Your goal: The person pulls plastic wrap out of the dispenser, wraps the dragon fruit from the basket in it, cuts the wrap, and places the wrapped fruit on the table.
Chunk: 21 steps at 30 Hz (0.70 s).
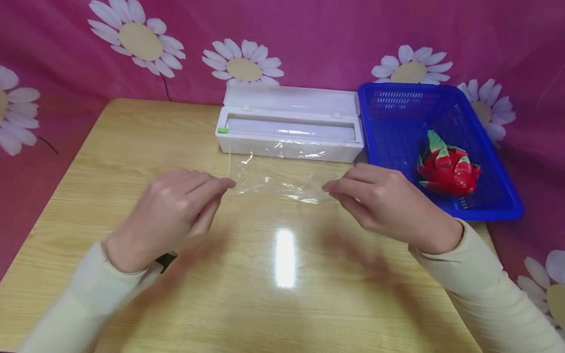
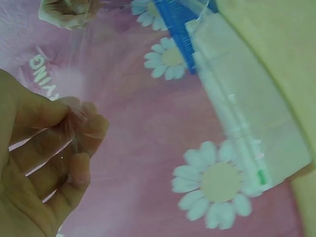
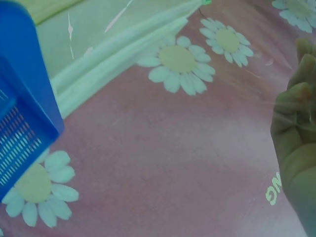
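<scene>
A: What stands on the pale wood-grain worktop [image 1: 132, 142]?

B: A long, white, rectangular plastic box [image 1: 291, 151], its flat white lid [image 1: 291, 100] open along the far side.

A: What's inside it?

B: A pale, shiny, cylindrical roll [image 1: 287, 128] lies lengthwise in the box, and a small bright-green tab [image 1: 222, 130] sits at the box's left end.

A: And the film?

B: The clear, glossy plastic film [image 1: 282, 186] hangs over the front of the box and stretches out on its near side, wrinkled and catching the light.

A: Who has it?

B: Both hands. The bare left hand [image 1: 181, 206], on the near side of the box toward its left end, pinches one corner; the bare right hand [image 1: 375, 196], on the near side toward the box's right end, pinches the other.

A: How do the fingers look?

B: Narrow on each hand, with the film's edge between thumb and fingers.

A: What's right of the box?

B: Just beside it, a blue rectangular plastic basket [image 1: 507, 211] with slotted walls, holding a red, green-tipped dragon fruit [image 1: 454, 174].

A: Beyond the box?

B: A magenta, daisy-printed cloth [image 1: 318, 29].
</scene>
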### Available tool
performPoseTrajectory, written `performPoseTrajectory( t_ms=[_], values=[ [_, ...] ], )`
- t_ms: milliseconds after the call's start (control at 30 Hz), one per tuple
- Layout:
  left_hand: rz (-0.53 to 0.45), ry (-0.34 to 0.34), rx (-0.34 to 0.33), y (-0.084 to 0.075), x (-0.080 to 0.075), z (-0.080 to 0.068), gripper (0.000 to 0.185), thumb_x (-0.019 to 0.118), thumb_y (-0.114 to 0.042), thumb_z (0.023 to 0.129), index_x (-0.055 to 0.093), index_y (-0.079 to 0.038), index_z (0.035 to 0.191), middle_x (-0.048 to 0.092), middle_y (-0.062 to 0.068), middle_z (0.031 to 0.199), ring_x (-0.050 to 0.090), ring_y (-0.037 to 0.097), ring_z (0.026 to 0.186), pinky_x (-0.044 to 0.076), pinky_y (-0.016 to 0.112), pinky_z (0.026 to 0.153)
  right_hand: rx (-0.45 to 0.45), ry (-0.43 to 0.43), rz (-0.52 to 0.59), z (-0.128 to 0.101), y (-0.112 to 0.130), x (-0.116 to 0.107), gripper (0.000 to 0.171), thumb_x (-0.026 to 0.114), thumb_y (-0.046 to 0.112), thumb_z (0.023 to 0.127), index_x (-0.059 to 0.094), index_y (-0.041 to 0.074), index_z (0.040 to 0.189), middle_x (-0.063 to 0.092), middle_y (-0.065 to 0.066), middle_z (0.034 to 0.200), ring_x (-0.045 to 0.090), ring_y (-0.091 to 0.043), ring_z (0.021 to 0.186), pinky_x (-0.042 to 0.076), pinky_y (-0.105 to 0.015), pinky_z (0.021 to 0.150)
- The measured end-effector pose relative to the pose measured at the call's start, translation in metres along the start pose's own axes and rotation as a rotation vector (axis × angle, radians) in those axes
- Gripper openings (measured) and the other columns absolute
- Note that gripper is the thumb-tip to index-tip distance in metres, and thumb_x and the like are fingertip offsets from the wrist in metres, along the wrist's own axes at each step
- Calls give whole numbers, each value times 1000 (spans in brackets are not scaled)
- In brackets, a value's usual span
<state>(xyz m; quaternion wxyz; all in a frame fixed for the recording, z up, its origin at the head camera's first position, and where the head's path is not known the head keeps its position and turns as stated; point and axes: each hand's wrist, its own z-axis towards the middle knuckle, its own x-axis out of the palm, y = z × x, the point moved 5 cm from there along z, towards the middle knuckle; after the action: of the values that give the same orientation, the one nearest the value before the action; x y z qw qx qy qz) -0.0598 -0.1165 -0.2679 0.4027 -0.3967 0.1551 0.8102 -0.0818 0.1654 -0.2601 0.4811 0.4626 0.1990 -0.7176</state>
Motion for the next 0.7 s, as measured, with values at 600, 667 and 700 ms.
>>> performPoseTrajectory(
  t_ms=[600, 667, 700],
  values=[
    [-123, 207, -38, -9, 47, -57, 20, 69, 2, 85, 76, -3, 104, 74, 3, 81, 71, 13, 72, 61, 32, 64, 47, 200, 20, -39, 7, 61, 21, 77, 1, 85, 79, 11, 104, 74, 0, 88, 70, -12, 83, 61, -30, 74],
    [-134, 231, -36, -11, 52, -64, 23, 67, 3, 84, 76, -4, 104, 73, 2, 80, 68, 11, 71, 59, 30, 63, 58, 246, 28, -44, 9, 71, 20, 78, 3, 85, 79, 11, 104, 75, 1, 89, 71, -12, 84, 61, -29, 75],
    [-140, 240, -35, -12, 55, -68, 23, 67, 3, 84, 76, -4, 104, 71, 1, 79, 67, 10, 70, 59, 29, 62, 65, 270, 36, -47, 10, 75, 19, 78, 5, 86, 79, 11, 104, 75, 1, 90, 71, -12, 85, 61, -28, 75]
  ],
)
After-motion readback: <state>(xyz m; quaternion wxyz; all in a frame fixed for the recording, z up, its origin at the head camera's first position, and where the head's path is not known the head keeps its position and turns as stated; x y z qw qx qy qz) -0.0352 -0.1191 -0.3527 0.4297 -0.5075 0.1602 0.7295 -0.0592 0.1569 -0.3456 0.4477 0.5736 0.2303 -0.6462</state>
